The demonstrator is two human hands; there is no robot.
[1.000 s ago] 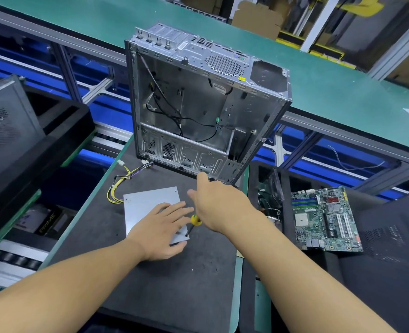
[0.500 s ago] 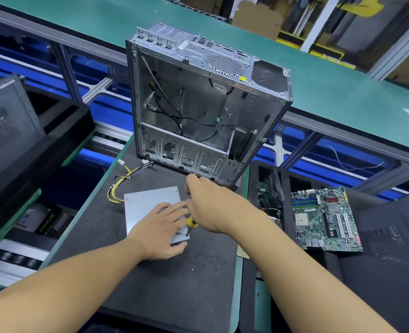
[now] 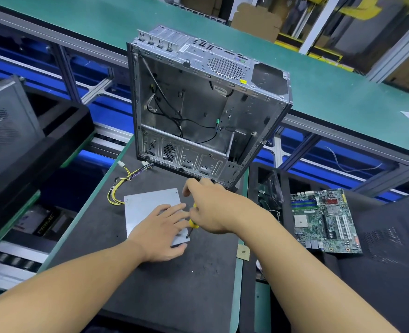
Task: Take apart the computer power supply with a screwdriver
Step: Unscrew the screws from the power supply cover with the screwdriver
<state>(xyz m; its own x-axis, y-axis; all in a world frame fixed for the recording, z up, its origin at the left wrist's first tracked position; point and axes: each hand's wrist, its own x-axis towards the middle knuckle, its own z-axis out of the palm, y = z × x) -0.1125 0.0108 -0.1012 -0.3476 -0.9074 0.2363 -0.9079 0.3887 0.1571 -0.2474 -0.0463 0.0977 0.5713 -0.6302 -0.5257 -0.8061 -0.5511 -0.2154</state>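
Observation:
The grey metal power supply [image 3: 145, 203] lies flat on a dark mat [image 3: 174, 284], with yellow and black cables [image 3: 120, 186] trailing from its far left corner. My left hand [image 3: 161, 230] rests flat on its lid, fingers spread and straight. My right hand [image 3: 210, 207] grips a screwdriver [image 3: 191, 225] with a yellow handle. Its dark tip points down at the near right corner of the power supply, next to my left fingertips. Most of the handle is hidden inside my fist.
An empty silver computer case [image 3: 198, 111] stands upright just behind the power supply, loose black wires inside. A green motherboard [image 3: 323, 219] lies on a black tray at the right. Black casings [image 3: 18, 145] sit at the left. A green conveyor [image 3: 343, 99] runs behind.
My right hand has come down and left with the screwdriver, from near the case's bottom edge to the power supply's near right corner. My left hand has stayed flat on the lid.

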